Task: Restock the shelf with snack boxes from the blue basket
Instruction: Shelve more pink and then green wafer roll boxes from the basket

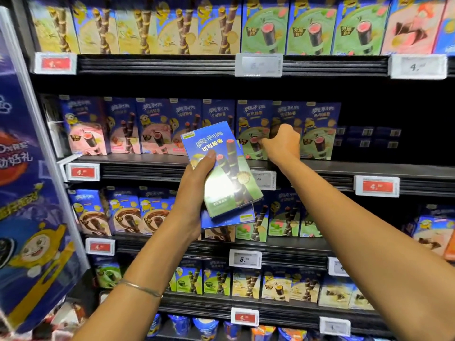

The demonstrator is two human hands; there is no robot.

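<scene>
**Two snack boxes held at the middle shelf**

Head view: at frame centre, the left grip [197, 178] grasps two stacked snack boxes [221, 168], blue and green, tilted in front of the middle shelf [320, 169]. Just right of centre, the right grip [283, 143] lies curled against the green shelf boxes [318, 136]; whether it grasps one cannot be told.

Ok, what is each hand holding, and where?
The left hand grips two stacked snack boxes by one long edge, thumb on front. The right hand is at a shelved green box; hold cannot be told.
</scene>
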